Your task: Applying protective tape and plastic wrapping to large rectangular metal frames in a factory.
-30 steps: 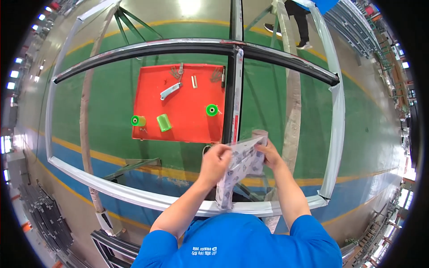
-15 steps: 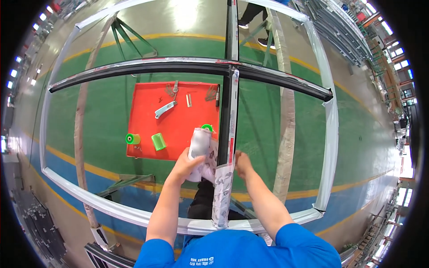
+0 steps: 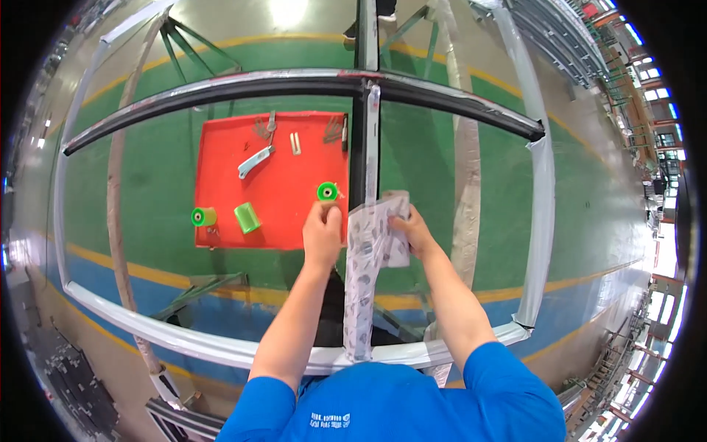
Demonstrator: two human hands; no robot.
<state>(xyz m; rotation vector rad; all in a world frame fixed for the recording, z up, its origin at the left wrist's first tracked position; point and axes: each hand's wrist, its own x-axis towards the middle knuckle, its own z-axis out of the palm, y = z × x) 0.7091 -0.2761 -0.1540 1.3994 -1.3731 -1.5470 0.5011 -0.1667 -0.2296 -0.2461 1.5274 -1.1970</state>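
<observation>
My right hand (image 3: 416,230) grips a roll of white printed wrapping film (image 3: 396,228) on the right side of the frame's middle upright bar (image 3: 360,155). From the roll the film passes over the bar, whose near stretch is covered in wrapped film (image 3: 359,302). Left of the bar, my left hand (image 3: 322,232) is closed with its fingers curled, and nothing shows in it. Just beyond it, a green-ended tape roll (image 3: 327,191) lies on the red tray (image 3: 287,234). The upright bar's far part is black with a pale strip.
On the tray are a light-blue utility knife (image 3: 255,162), a green roll (image 3: 247,218), another green-ended roll (image 3: 200,216) and a black marker (image 3: 345,132). A black crossbar (image 3: 221,87) spans the white-wrapped outer frame (image 3: 541,214). Padded supports (image 3: 465,184) run beneath. Another person's shoe (image 3: 350,32) shows beyond.
The film roll has passed from my left hand, left of the bar, to my right hand on its right. Film now crosses the bar higher up. The person beyond has shifted left.
</observation>
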